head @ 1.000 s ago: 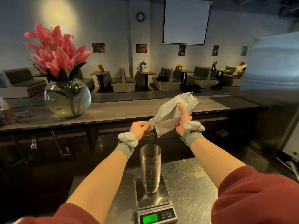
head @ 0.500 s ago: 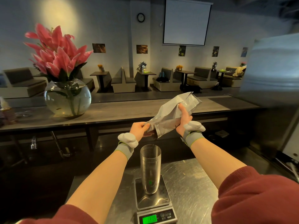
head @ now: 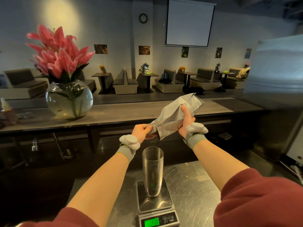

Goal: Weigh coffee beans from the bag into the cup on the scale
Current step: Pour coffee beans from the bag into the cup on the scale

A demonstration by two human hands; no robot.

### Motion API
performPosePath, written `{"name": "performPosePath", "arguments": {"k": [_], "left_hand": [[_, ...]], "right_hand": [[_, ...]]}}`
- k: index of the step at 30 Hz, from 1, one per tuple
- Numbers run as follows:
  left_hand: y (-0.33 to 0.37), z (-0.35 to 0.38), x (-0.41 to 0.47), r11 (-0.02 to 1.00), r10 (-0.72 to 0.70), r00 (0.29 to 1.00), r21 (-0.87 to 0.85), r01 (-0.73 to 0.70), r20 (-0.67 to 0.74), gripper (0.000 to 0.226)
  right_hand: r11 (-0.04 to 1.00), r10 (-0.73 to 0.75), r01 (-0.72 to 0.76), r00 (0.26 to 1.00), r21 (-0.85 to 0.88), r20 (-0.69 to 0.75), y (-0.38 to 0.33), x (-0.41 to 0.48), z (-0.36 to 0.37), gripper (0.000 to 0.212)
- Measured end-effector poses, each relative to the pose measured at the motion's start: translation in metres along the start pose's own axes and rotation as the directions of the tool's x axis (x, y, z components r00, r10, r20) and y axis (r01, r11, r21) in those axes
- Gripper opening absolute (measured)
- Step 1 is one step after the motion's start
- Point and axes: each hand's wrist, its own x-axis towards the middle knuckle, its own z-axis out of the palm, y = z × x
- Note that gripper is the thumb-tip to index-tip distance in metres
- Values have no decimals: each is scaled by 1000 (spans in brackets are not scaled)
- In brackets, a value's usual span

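Overhead, a crumpled grey foil bag [head: 173,117] is tilted above the clear tall cup [head: 152,171], its lower mouth seemingly pinched by the left hand [head: 141,131], its upper body clasped by the right hand [head: 186,122].

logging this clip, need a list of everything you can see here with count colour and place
bag: 1, silver-grey, held tilted above the cup
cup: 1, clear, upright on the scale
scale: 1, steel, green display, on the metal counter
vase: 1, round clear glass, pink flowers, on the bar top at left
clock: 1, dark, back wall
screen: 1, white, back wall
left hand: pinches the bag's lower end
right hand: grips the bag's middle
sleeves: 2, dark red
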Motion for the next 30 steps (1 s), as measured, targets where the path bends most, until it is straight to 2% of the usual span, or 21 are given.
{"name": "performPosePath", "arguments": {"k": [10, 21, 30], "left_hand": [[-1, -1, 1, 1000, 4, 1000, 26, -4, 17, 34], [-3, -1, 3, 1000, 12, 1000, 5, -12, 0, 34], [-3, -1, 3, 1000, 12, 1000, 10, -12, 2, 31]], "right_hand": [[1000, -7, 6, 1000, -21, -15, 3, -4, 3, 108], [1000, -17, 17, 1000, -22, -12, 2, 3, 3, 93], [1000, 2, -1, 999, 11, -42, 2, -1, 4, 101]]}}
